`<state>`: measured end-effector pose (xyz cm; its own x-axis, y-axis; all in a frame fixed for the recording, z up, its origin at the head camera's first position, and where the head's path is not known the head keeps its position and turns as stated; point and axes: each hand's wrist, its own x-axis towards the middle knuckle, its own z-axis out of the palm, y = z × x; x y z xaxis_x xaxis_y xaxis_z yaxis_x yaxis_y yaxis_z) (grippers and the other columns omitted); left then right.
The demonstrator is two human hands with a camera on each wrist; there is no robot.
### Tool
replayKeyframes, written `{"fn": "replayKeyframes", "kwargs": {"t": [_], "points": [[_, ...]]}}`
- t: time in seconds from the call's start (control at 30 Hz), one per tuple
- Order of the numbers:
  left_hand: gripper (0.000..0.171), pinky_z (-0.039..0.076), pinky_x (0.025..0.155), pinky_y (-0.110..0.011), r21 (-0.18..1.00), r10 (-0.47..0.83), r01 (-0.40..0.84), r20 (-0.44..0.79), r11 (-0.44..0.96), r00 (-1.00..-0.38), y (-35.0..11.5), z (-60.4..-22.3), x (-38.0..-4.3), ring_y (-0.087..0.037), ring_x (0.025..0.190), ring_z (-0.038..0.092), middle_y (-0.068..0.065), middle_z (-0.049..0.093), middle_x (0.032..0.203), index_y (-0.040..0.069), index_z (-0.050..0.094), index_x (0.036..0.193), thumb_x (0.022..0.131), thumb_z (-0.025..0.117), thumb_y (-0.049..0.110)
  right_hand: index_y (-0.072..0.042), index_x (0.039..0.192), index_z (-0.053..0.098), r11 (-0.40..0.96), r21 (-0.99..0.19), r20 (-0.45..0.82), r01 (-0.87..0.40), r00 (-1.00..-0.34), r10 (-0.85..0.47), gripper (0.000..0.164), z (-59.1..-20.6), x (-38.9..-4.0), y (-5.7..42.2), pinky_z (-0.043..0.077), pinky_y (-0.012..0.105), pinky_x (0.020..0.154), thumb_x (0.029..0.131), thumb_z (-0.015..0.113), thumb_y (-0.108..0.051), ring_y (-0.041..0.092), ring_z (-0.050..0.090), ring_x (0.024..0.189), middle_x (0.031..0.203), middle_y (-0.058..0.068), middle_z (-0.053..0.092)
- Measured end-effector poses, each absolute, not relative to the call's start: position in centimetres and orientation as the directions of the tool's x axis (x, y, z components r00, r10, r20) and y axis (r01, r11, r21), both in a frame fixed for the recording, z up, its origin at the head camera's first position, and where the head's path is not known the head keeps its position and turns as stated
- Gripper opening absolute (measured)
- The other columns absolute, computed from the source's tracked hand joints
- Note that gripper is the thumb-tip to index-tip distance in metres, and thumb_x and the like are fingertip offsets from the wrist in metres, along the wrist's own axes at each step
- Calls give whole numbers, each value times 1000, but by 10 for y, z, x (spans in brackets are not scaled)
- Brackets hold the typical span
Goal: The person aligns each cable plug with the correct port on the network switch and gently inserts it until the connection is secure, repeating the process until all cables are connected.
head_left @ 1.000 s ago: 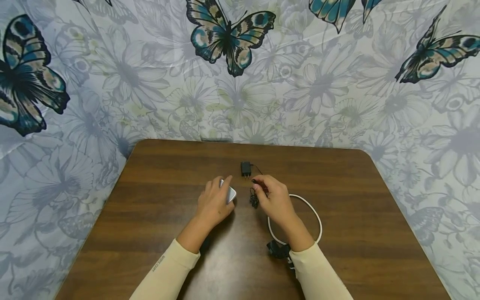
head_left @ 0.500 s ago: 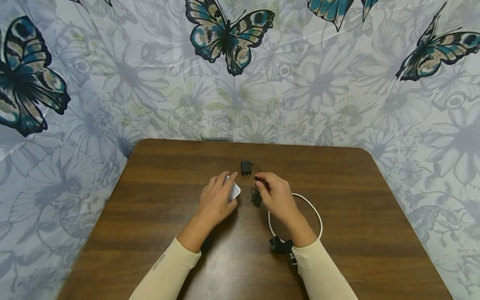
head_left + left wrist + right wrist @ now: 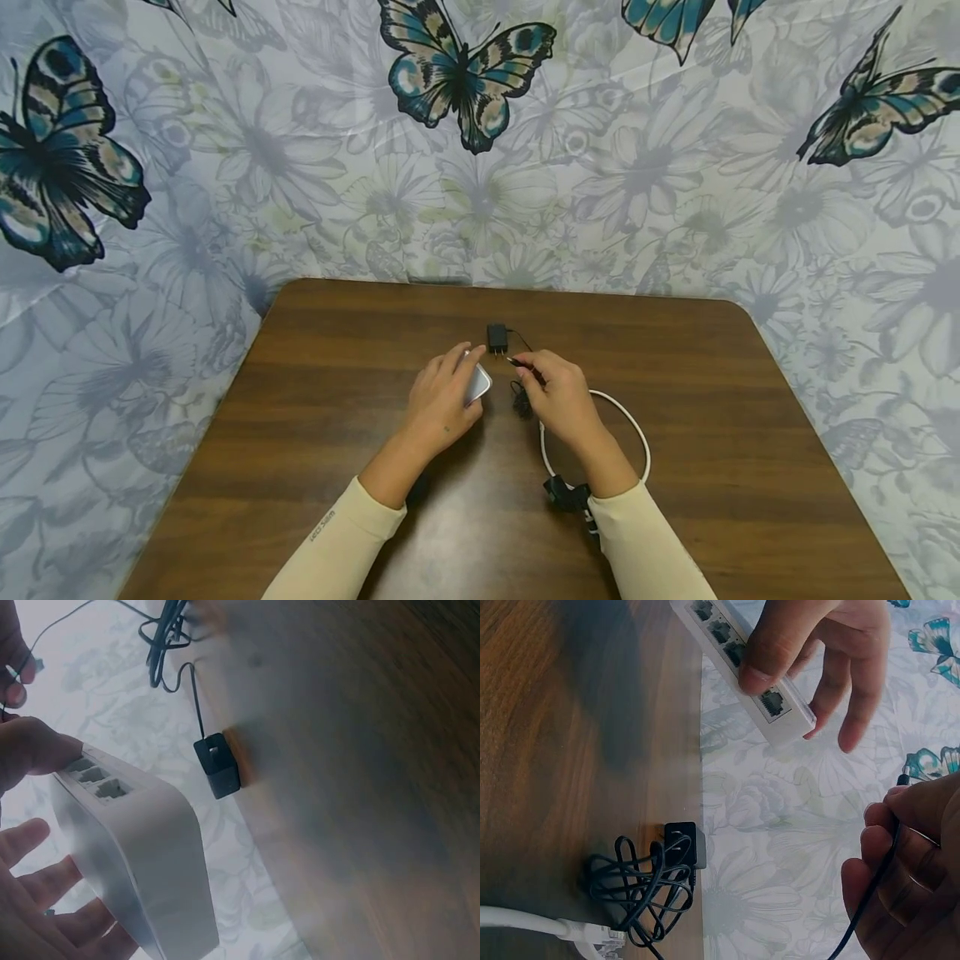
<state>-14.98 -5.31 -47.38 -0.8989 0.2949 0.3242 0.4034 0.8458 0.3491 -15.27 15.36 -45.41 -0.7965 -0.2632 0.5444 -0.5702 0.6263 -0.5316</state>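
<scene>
While the left hand (image 3: 442,398) grips the white Ethernet switch (image 3: 169,847), thumb over its ports (image 3: 719,631), the right hand (image 3: 559,395) pinches the black power cable (image 3: 868,891) between its fingers, plug (image 3: 904,780) protruding

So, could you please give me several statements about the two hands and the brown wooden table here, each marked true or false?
1. The left hand holds a white, round-cornered box with a row of ports. True.
2. The right hand pinches a thin, round black cable near its end. True.
3. That cable's pinched end is plugged into the box. False: it is apart from the box.
4. The small, boxy black power adapter rests on the brown wooden table. True.
5. Every cable in view is black. False: a thick, round white cable lies curved on the table.
</scene>
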Motion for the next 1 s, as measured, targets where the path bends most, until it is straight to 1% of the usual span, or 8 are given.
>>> {"fn": "replayKeyframes", "kwargs": {"t": [0.2,0.37,0.6,0.8,1.0], "points": [[86,48,97,-50,345,327,457,373,820,-868,-52,-473,-150,-33,126,53,-7,47,149,21,41,152,76,82,17,-5,104,75,634,-519,547,-573,-793,-269,13,-455,-154,153,50,27,60,91,71,-6,9,57,69,88,2,70],[91,46,100,-50,336,354,485,381,808,-854,-50,-472,-149,-32,129,51,-8,45,151,22,34,156,77,80,16,-5,106,75,648,-523,504,-554,-814,-289,14,-455,-156,154,49,26,59,92,70,-7,9,56,68,88,3,69],[93,47,100,-49,333,382,523,405,785,-831,-49,-471,-147,-30,128,51,-7,45,151,19,33,156,77,81,16,-7,107,76,665,-533,445,-523,-842,-305,15,-456,-154,153,49,25,59,93,69,-8,8,56,67,92,3,71],[95,47,100,-47,352,386,524,392,776,-835,-48,-471,-144,-29,128,52,-5,47,150,19,32,157,76,82,14,-7,105,76,664,-550,409,-507,-856,-315,13,-458,-154,151,51,26,61,93,70,-8,9,59,70,95,3,72],[94,47,101,-46,333,403,538,395,774,-825,-45,-471,-142,-29,128,52,-6,47,150,19,31,157,77,81,16,-7,102,75,685,-546,376,-482,-872,-313,11,-459,-154,150,53,29,66,92,70,-6,12,63,77,97,3,72]]}}
